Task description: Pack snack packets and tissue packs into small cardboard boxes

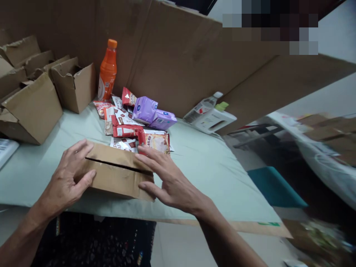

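Note:
A small brown cardboard box (114,178) lies near the table's front edge, its two top flaps folded in with a narrow dark gap between them. My left hand (68,172) grips its left end, thumb on the near flap and fingers over the far one. At the other end my right hand (164,178) holds the box the same way, thumb and fingers on either side of the gap. Just behind the box is a pile of snack packets, among them a red packet (126,131) and a pale packet with a red edge (157,142). What the box contains is hidden.
Purple tissue packs (146,109) lie on the pile, with an orange drink bottle (108,70) upright behind. Several open cardboard boxes (33,107) stand at the left. A white jug (215,120) and a clear bottle (201,105) lean by the tall cardboard wall (183,59).

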`<state>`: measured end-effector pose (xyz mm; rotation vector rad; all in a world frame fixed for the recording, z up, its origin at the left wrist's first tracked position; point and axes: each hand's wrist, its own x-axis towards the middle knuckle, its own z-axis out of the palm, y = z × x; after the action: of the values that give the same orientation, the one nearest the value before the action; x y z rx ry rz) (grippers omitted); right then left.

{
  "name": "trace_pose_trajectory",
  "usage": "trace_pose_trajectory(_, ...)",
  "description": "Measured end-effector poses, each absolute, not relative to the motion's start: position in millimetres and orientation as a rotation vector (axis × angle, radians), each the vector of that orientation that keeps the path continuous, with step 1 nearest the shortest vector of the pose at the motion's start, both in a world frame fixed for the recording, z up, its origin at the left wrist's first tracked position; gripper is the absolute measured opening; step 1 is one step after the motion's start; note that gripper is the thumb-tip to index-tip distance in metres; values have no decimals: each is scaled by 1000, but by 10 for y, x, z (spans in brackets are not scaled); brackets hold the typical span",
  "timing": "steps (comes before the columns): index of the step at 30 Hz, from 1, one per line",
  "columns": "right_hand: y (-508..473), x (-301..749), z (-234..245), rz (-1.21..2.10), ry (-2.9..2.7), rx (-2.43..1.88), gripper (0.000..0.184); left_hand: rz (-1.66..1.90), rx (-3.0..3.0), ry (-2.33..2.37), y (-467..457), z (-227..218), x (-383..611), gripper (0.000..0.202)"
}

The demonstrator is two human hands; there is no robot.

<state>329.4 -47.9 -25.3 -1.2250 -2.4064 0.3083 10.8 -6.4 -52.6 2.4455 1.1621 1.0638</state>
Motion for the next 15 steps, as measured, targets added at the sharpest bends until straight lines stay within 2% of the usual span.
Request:
trace_pose_trajectory(3, -434, 3286, -311, 369, -2514, -1234, 68, 1002, 2512, 1079, -10, -553, 109, 34)
trace_pose_trajectory(7, -391, 3261, -349, 405, -2615, -1189, 96, 1025, 2524, 1104, 34, -562, 110, 28)
trace_pose_trajectory(13, -407, 2880, -278, 320, -2699, -1175, 88, 1119, 2533, 1212, -119, -505, -112, 26)
trace_pose_trajectory(15, -457, 2740, -256, 295, -2734, -1094, 79, 1131, 2483, 1326, -230, -516, -312, 28)
